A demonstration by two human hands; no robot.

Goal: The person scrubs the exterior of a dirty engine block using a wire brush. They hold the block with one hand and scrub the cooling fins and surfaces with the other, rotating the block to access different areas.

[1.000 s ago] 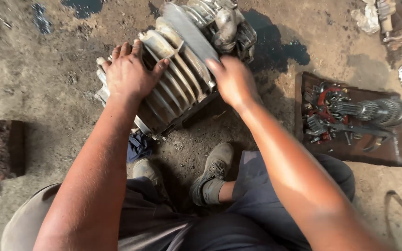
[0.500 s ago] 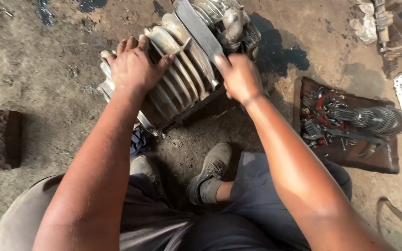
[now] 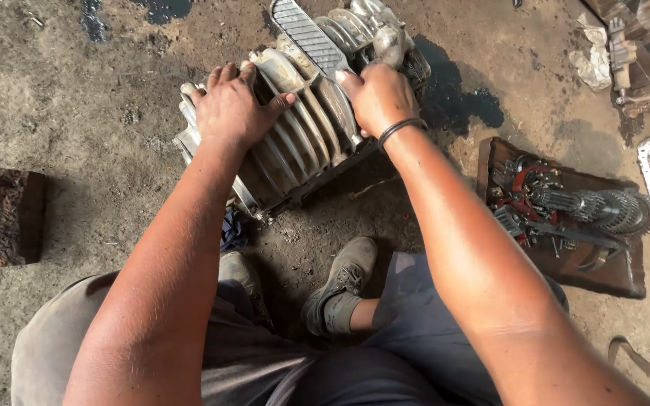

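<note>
**Both hands on a finned engine casing**

On the dirt floor, directly ahead of the crouching person, the left hand [image 3: 231,109] lies flat and open on the ribbed top of a grey finned engine casing [image 3: 299,128], fingers spread across the fins, thumb pointing right. The right hand [image 3: 376,96] is curled over the casing's upper right edge, fingers hooked out of sight, gripping it; a dark band sits on that wrist. Both hands touch the casing, the left nearer its low end, the right nearer its raised end. Its long axis runs diagonally, from lower left near the person's shoes [image 3: 340,286] to upper right, where a dark oil stain [image 3: 460,98] spreads. To the right, well apart, a gear cluster [image 3: 581,207] rests on a dark board [image 3: 611,274]. A rusty block [image 3: 1,218] lies far left.
</note>
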